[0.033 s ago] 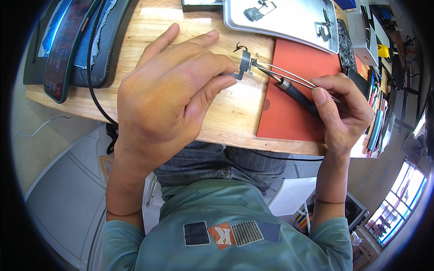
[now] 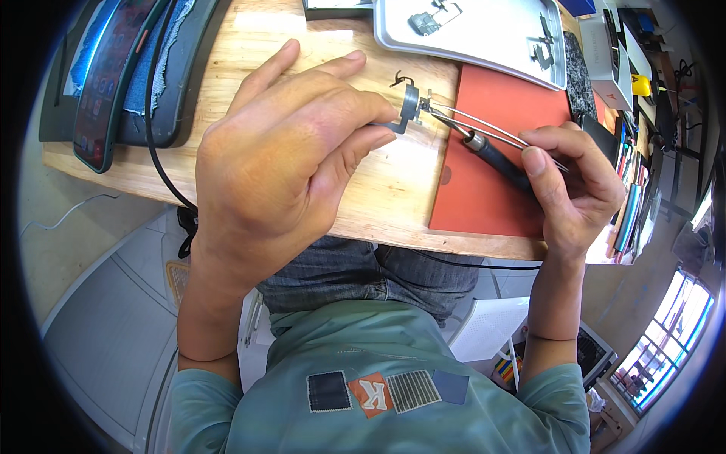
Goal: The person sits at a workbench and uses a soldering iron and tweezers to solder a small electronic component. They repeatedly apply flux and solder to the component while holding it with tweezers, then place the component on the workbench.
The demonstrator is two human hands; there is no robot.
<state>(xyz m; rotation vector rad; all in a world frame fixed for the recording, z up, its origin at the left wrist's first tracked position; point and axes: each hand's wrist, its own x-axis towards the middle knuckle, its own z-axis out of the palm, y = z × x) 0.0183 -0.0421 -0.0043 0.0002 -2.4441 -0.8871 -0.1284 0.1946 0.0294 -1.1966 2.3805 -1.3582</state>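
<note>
Between the thumb and forefinger of my left hand (image 2: 280, 147) is a small dark grey component (image 2: 409, 106), gripped by its lower left end. A thin curled black strip sticks out at its top, and small metal bits show on its right side. My right hand (image 2: 578, 178) pinches metal tweezers (image 2: 491, 130), their tips at the component's right side; whether they touch it I cannot tell. Just below the tweezers is a black-handled tool with a metal collar (image 2: 499, 160), its thin end toward the component. My right hand partly hides its rear, so whether that hand also holds it is unclear.
A red-orange sheet (image 2: 480, 198) lies on the wooden table (image 2: 370, 200). Behind it, a pale metal tray (image 2: 484, 45) holds several small dark parts. A phone (image 2: 113, 91) and a black cable (image 2: 153, 129) are at the left. Boxes and pens crowd the right side.
</note>
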